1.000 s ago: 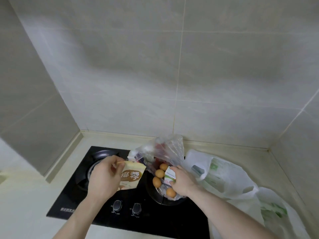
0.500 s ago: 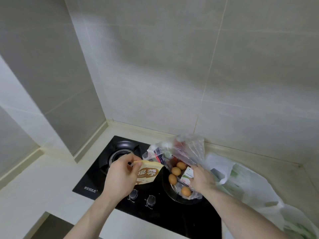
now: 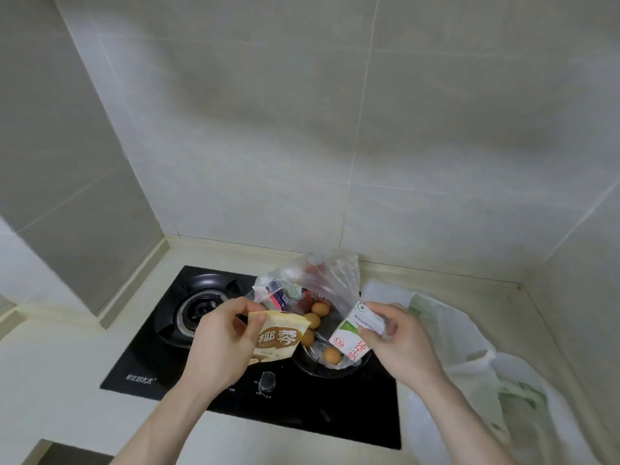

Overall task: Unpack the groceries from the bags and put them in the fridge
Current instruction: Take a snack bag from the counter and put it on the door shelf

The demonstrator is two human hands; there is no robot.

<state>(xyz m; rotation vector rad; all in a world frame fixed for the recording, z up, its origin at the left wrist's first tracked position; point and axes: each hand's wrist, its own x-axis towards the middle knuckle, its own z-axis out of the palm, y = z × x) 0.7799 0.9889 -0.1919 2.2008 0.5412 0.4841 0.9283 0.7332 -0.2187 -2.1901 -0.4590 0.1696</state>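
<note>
A big white bag (image 3: 469, 347) is spread out flat on the tabletop (image 3: 67, 380), to the right of the black stove (image 3: 255, 391). It looks thin and floppy, so it is best lifted by its edge.

A clear bag (image 3: 330, 280) is set on the right burner of the stove. It is soft and slippery, and it stands open at the top. Brown eggs (image 3: 320, 309) are seen inside it. Eggs crack easily, so the bag should be held from below and not squeezed.

A small milk box (image 3: 349, 337) is held up over the clear bag by the right hand (image 3: 402, 344). The fingers (image 3: 382, 310) are curled over its top end. The box looks stiff and a bit heavy for its size, so it can be gripped firmly round its sides.

A tan snack packet (image 3: 276, 337) is held just left of the bag by the left hand (image 3: 218, 344). Its top edge is pinched by the thumb and fingers. It looks light and crinkly, so a gentle pinch should be enough.

No fridge is seen here.
</note>
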